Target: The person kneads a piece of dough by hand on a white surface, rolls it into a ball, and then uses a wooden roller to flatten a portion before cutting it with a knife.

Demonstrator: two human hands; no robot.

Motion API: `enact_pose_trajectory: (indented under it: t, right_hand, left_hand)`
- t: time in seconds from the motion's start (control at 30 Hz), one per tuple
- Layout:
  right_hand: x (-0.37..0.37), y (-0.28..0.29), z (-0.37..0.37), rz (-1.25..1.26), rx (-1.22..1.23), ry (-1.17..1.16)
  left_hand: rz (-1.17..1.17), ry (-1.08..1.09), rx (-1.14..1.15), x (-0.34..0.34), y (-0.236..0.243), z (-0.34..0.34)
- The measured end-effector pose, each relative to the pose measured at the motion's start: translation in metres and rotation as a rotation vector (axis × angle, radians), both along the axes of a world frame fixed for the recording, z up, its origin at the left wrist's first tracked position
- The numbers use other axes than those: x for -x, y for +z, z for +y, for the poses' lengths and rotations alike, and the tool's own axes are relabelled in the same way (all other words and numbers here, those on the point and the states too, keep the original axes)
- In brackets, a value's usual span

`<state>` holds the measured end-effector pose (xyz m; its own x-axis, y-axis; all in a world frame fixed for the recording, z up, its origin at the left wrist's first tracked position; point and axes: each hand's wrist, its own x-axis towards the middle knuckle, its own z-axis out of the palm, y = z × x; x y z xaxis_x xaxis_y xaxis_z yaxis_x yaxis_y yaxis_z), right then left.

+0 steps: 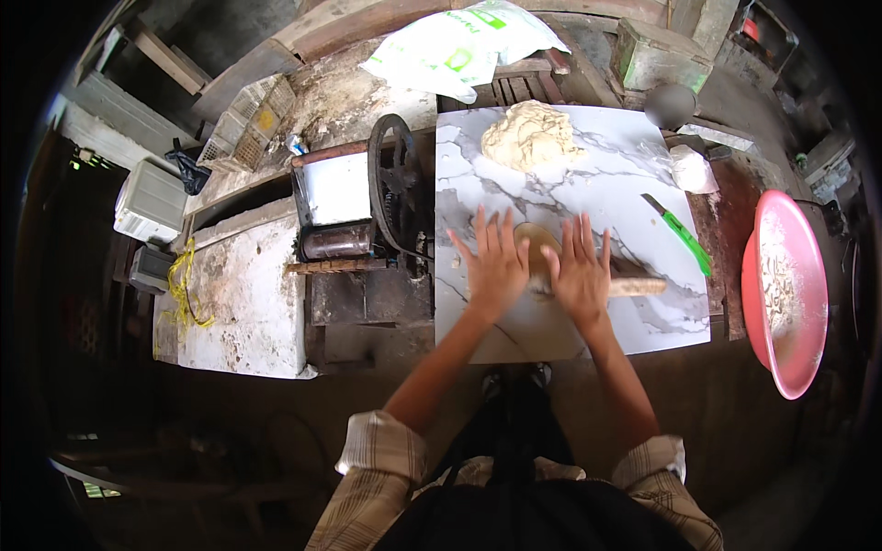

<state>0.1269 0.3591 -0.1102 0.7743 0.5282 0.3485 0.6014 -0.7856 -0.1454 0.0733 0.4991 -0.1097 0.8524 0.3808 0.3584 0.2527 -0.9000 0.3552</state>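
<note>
My left hand (498, 262) is open over the marble-patterned board, its fingers stretched and spread. Beside it my right hand (579, 271) is also open, fingers straight and pointing away from me. From under the right hand's outer side sticks out a pale wooden rolling pin (637, 286); the rest of it is hidden by the hands. A blurred brownish round patch shows between the hands, and I cannot make out what it is. Farther up the board lies a big rough lump of dough (528, 138). A knife with a green handle (686, 241) lies to the right.
The marble-patterned board (643, 321) has a small white bag (692, 170) at its right edge. A pink basin (808, 303) with flour stands far right. Left is a hand-wheel roller machine (390, 188). Behind are a white sack (459, 55) and a plastic basket (243, 129).
</note>
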Motion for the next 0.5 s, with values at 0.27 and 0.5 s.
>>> enact_pose_trajectory:
  t: [0.27, 0.5]
  right_hand:
    - [-0.014, 0.008, 0.013, -0.094, -0.011, -0.059]
    - [-0.021, 0.007, 0.016, -0.040, -0.018, -0.086]
  left_hand:
    - [0.050, -0.026, -0.037, -0.024, 0.005, 0.013]
    - [0.142, -0.052, 0.032, -0.029, 0.006, 0.015]
